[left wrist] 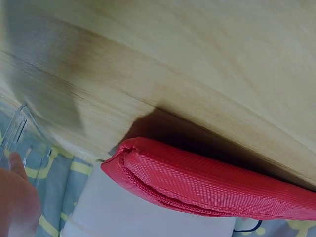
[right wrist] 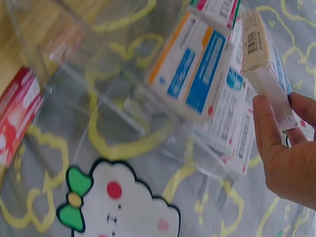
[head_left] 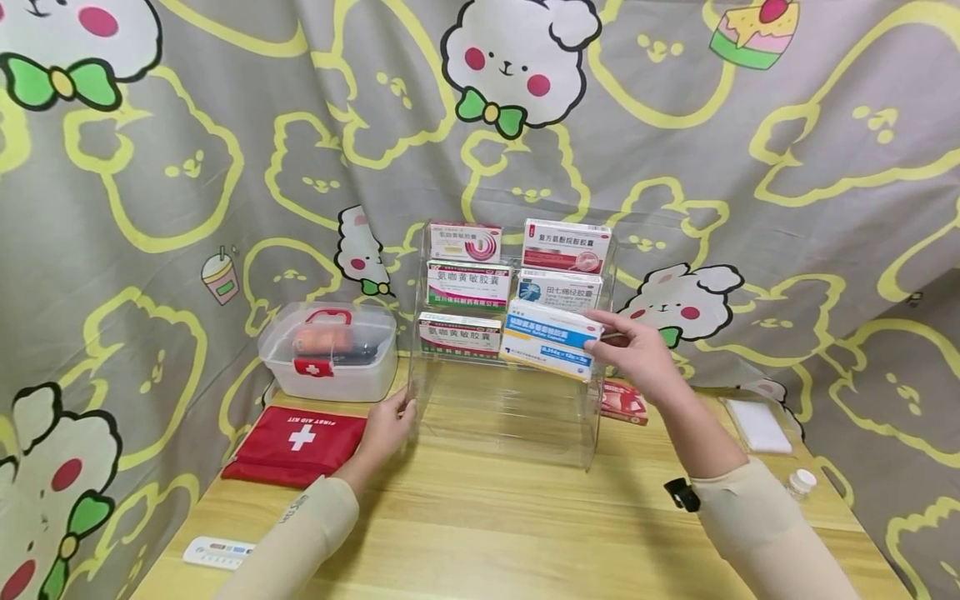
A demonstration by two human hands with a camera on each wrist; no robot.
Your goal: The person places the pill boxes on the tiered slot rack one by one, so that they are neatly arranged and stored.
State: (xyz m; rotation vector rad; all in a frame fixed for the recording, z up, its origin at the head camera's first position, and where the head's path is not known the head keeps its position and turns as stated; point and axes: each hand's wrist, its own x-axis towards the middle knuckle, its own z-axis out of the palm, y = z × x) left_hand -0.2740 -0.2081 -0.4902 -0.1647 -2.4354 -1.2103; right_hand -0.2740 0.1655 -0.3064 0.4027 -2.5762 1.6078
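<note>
My right hand [head_left: 637, 354] pinches a white, blue and yellow medicine box [head_left: 551, 340] by its right end. It is tilted before the right side of a clear stepped display rack [head_left: 510, 429]. In the right wrist view, thumb and fingers grip the box [right wrist: 266, 64] by one end. A blue-and-orange box face [right wrist: 190, 64] shows beside it; I cannot tell whether it is a reflection. My left hand [head_left: 388, 425] holds the rack's left side panel at its lower part; a fingertip touches the plastic in the left wrist view. Several medicine boxes [head_left: 468, 287] stand on the rack's tiers.
Left of the rack are a lidded clear first aid case [head_left: 352, 379] and a red first aid pouch [head_left: 300, 442]. A thermometer pack [head_left: 217, 552] lies nearer. On the right are a red box [head_left: 624, 402], a white pad [head_left: 757, 425] and a small white bottle [head_left: 801, 482].
</note>
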